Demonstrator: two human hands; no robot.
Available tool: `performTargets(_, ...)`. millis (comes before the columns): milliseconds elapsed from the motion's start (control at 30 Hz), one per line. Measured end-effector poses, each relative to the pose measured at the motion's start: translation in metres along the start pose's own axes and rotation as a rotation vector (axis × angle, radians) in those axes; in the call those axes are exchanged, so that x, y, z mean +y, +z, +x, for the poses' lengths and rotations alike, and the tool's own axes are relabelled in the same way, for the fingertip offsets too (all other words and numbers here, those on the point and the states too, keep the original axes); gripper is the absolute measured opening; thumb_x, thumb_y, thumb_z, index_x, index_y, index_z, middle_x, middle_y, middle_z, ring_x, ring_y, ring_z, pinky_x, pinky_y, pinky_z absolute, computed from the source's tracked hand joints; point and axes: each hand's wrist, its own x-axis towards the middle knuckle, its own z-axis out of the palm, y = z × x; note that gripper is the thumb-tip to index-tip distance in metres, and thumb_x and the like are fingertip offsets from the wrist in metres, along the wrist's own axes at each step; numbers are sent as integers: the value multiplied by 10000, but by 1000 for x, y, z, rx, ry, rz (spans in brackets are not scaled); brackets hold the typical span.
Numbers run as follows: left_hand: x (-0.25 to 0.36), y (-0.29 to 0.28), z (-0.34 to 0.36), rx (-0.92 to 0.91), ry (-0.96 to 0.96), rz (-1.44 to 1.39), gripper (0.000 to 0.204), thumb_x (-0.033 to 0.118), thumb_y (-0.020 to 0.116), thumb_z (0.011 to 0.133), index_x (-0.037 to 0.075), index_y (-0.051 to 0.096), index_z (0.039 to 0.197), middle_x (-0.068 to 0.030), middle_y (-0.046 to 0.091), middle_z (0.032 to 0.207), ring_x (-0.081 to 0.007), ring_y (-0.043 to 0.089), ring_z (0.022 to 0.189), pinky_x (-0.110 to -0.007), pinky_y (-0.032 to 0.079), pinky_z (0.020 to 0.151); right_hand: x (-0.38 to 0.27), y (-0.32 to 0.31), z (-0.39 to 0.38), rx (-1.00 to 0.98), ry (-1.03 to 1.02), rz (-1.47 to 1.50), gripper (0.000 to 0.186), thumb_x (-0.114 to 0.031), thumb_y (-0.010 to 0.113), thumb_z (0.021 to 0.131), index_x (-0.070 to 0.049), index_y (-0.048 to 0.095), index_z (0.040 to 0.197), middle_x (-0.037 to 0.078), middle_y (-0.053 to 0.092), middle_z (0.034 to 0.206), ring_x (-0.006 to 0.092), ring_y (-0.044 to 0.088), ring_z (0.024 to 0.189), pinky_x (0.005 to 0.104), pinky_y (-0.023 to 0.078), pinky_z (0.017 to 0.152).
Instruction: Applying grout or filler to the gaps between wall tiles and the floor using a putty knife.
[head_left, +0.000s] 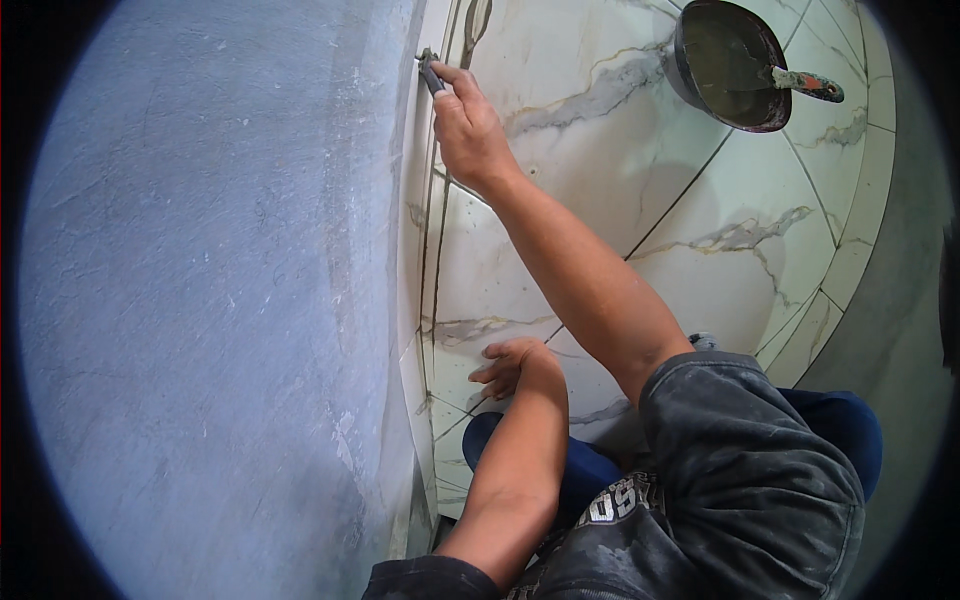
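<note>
Small tool (434, 78): is meeting the skirting (412, 215), far left.
Right hand (470, 128): its grip is clamping this tool.
Left hand (508, 368): is hovering or resting, I cannot tell, at tiled floor (580, 190), nearer, fingers apart.
Dark bowl (684, 65): is holding greyish mix (728, 60) and putty knife (812, 85), far right.

The person's loose, charcoal-grey T-shirt (640, 560) has short, wide sleeves (730, 420), creased and smudged with pale dust; white block lettering (612, 503) crosses its front, dark blue trousers (840, 430) show below, and both hands (468, 132) are bare
</note>
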Motion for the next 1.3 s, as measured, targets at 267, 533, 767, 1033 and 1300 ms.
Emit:
performTargets(267,3,-12,-10,-28,34,-105,691,462,289,984,68,179,1541,-358,144,1555,-499,165,1455,-615,154,1166,4,-12,13,9,83,76,420,-227,404,976,-8,530,1311,92,545,840,184,523,798,307,424,750)
performTargets(533,4,-19,-14,-54,42,-140,687,464,274,990,71,173,1544,-356,138,1558,-494,175,1456,-610,147,1169,-19,-18,6,60,394,443,406,-227,361,964,-84,557,1290,18,475,649,98,336,478,282,284,426)
performTargets(767,4,-14,-10,13,26,-155,669,460,301,993,72,228,1533,-353,141,1557,-493,208,1443,-605,168,1162,-46,-12,18,44,744,671,385,-247,369,966,-89,538,1274,3,450,628,91,302,469,274,264,429)
performTargets(1033,0,-4,-7,65,38,-95,657,467,280,999,88,232,1534,-336,160,1555,-495,250,1423,-604,201,1149,-51,-32,23,-190,759,750,260,-307,396,972,-112,510,1099,-4,434,637,98,311,497,283,259,452)
performTargets(1300,7,-15,-12,35,10,-117,666,473,254,999,76,222,1532,-345,170,1546,-492,264,1418,-607,215,1144,-62,-43,7,-128,569,589,413,-254,365,964,-117,567,1296,-6,452,646,80,289,488,260,253,446)
